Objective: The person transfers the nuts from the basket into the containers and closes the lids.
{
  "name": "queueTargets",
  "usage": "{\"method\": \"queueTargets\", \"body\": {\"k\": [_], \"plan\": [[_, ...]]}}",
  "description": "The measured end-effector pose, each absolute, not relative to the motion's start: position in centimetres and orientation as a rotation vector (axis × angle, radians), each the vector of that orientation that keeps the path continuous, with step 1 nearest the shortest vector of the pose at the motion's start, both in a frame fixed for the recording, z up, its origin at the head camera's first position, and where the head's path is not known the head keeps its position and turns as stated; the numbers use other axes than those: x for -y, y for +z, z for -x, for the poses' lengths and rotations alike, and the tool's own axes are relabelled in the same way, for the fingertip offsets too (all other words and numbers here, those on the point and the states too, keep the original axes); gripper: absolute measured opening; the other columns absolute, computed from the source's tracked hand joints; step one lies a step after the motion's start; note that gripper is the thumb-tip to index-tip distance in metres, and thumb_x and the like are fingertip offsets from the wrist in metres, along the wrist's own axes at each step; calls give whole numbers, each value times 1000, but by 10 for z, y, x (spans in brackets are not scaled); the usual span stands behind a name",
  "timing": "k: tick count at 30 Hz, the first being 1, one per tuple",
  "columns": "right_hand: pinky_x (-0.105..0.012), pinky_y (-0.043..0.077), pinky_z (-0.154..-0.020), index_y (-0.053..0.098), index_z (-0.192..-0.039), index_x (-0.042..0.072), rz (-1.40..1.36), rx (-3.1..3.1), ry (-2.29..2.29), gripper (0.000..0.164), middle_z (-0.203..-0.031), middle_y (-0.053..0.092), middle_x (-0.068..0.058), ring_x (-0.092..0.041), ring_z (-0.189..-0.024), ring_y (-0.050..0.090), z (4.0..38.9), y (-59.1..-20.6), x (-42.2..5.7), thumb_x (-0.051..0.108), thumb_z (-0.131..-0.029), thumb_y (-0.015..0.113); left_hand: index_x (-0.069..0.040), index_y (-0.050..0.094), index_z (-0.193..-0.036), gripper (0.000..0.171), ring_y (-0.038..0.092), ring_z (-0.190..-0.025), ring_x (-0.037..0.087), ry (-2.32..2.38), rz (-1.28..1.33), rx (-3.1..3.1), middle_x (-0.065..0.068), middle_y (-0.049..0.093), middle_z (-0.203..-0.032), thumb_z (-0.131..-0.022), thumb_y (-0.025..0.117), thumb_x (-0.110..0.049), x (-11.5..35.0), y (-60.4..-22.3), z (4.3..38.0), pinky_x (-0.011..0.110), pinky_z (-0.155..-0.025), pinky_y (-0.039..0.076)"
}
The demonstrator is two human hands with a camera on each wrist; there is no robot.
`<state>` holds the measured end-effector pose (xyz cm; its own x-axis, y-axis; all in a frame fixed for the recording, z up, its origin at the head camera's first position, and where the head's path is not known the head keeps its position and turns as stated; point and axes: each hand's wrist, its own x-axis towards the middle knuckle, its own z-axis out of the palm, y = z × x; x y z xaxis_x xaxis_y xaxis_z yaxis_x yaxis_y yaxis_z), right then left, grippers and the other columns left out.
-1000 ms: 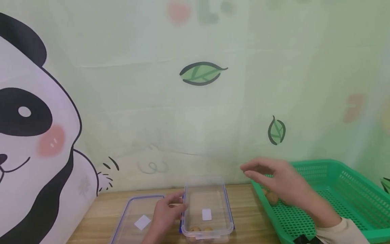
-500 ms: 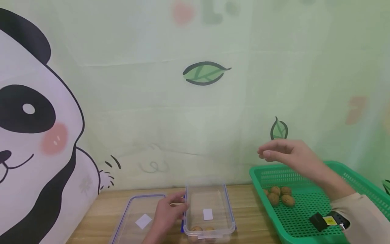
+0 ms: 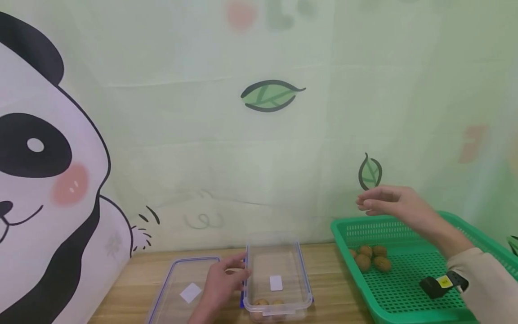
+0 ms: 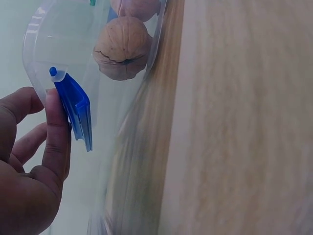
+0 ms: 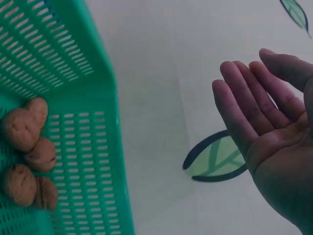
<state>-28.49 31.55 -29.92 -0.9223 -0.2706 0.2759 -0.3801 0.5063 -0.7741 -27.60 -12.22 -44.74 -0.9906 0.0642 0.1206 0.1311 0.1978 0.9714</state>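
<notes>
My left hand touches the left rim of a clear plastic food container, its fingertips beside a hanging blue latch. Through the container's wall show walnuts, lying at its near end. My right hand is raised above the far left part of a green plastic basket. Nothing is in the right palm, and its fingers are loosely extended. Inside the basket, several walnuts are grouped at the left side.
Left of the container lies a clear plastic piece with blue edging and a white square label. All stand on a wooden table. Behind it hangs a pale green cloth with a panda print.
From over the basket's left rim, my right hand has risen and moved right, uncovering the walnuts in the basket. My left hand stays at the container.
</notes>
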Motion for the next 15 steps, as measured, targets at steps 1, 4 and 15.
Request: {"method": "queueTargets", "body": {"k": [1, 4, 15], "plan": [[-34, 58, -100, 66, -138, 5, -570, 2621, 1407, 43, -135, 70, -13, -21, -116, 71, 287, -301, -318, 35, -107, 67, 4, 62, -142, 54, 70, -74, 20, -1946, 195, 2393, 21, 68, -119, -92, 79, -7, 122, -447, 276, 32, -66, 66], [-29, 58, -99, 64, -139, 4, -572, 2624, 1442, 44, -138, 68, -16, -22, -118, 71, 292, -307, -326, 34, -107, 67, 4, 62, -142, 54, 69, -73, 20, -1943, 193, 2398, 22, 69, -120, -92, 79, -7, 123, -447, 276, 32, -66, 66], [-79, 37, -110, 58, -146, 2, -475, 2760, 1455, 55, -141, 66, -16, -38, -124, 66, 307, -328, -346, 38, -106, 66, 3, 63, -142, 52, 70, -73, 22, -1963, 207, 2376, 23, 69, -120, -93, 79, -6, 124, -450, 276, 33, -67, 66]]}}
